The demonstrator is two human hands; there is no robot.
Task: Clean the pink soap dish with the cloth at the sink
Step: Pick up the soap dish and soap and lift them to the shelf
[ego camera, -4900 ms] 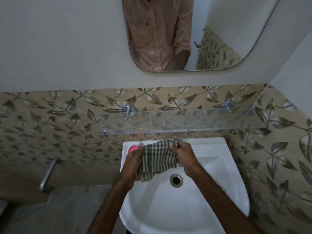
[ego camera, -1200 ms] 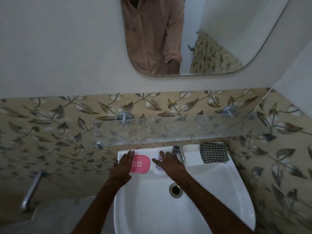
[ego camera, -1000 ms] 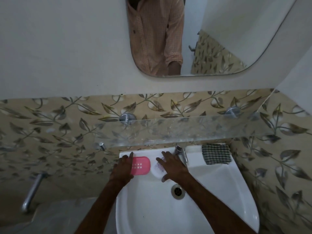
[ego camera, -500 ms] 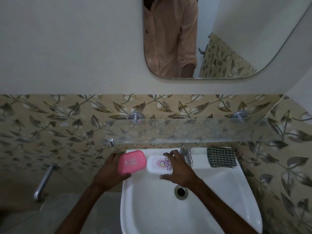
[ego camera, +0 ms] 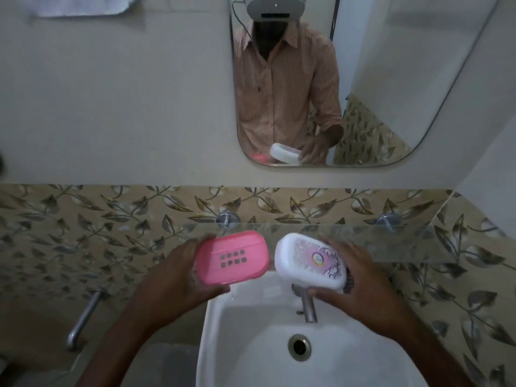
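Above the white sink (ego camera: pixel 223 325), my left hand (ego camera: pixel 178 277) holds the pink soap dish (ego camera: pixel 232 257), fingers curled round its edges. Beside it, just apart, my right hand (ego camera: pixel 360 289) grips a white soap-dish lid (ego camera: pixel 310 261) above the tap (ego camera: pixel 307 305).

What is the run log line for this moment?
left hand: holds pink soap dish | right hand: holds white case | at sink | cloth: not in view
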